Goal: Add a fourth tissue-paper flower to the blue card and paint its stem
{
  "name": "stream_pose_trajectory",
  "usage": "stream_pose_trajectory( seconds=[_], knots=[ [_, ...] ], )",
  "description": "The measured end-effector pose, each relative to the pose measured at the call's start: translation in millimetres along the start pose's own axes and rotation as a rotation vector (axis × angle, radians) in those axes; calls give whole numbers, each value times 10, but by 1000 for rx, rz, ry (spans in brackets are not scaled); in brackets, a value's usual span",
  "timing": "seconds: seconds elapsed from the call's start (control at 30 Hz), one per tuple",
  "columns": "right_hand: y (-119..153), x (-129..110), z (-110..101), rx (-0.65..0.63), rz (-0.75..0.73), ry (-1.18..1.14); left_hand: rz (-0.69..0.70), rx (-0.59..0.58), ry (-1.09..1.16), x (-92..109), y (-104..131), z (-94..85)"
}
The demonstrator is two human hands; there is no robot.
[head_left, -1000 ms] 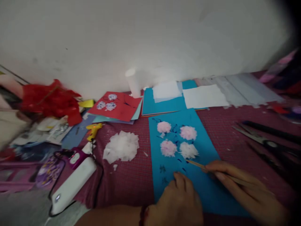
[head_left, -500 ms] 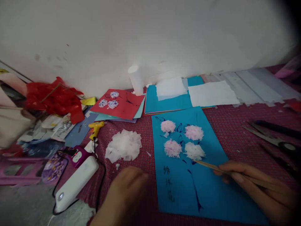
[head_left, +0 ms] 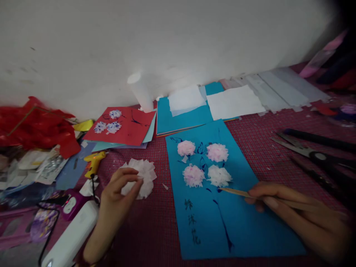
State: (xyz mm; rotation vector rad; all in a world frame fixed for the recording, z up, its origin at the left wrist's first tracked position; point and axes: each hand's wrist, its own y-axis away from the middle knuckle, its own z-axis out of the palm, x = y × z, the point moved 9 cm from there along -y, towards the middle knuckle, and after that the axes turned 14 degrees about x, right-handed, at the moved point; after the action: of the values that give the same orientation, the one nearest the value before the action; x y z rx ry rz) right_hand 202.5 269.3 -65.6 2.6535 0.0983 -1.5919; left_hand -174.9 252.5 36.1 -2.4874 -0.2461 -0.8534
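Note:
My right hand (head_left: 289, 215) grips a thin wooden stick (head_left: 236, 192) like a pencil. Its tip rests at the lower edge of a white tissue-paper flower (head_left: 219, 175) on the blue sheet (head_left: 250, 230). Three pinkish tissue-paper flowers (head_left: 194, 175) sit beside that one, among dark blue painted leaves, a stem and handwritten characters (head_left: 191, 220). Over a pile of white tissue-paper squares (head_left: 147, 174), my left hand (head_left: 119, 196) has thumb and forefinger pinched together at a tissue-paper square. The hand covers part of the pile.
A yellow glue gun (head_left: 94, 163) and a white power strip (head_left: 73, 237) lie at left. Behind are a red flower sheet (head_left: 125, 129), a white roll (head_left: 140, 92) and white papers (head_left: 235, 102). Scissors (head_left: 319, 155) lie at right, near grey-white strips (head_left: 275, 89).
My left hand has moved left and up to the tissue-paper pile and pinches there. My right hand keeps the stick by the white flower. The view has turned slightly right.

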Motion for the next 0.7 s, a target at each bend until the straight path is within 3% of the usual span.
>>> stream_pose_trajectory(
  seconds=[0.07,0.13,0.2,0.3,0.47,0.63,0.7],
  knots=[
    [-9,11,2,-3,1,-9,-330,73,213,-139,38,-124],
    [-37,-31,-7,8,-11,-29,-575,87,406,-187,127,-127],
    [-67,-136,-15,16,-35,-81,-699,48,562,-137,204,-35],
    [-71,-366,-12,7,-82,-231,-802,-91,704,13,364,249],
    [28,-634,54,-54,-120,-484,-841,-432,670,468,781,894],
    [114,-687,148,-170,-70,-722,-659,-662,678,1043,956,1350],
    [132,-676,179,-199,-21,-774,-598,-727,690,1175,990,1464]
  ],
)
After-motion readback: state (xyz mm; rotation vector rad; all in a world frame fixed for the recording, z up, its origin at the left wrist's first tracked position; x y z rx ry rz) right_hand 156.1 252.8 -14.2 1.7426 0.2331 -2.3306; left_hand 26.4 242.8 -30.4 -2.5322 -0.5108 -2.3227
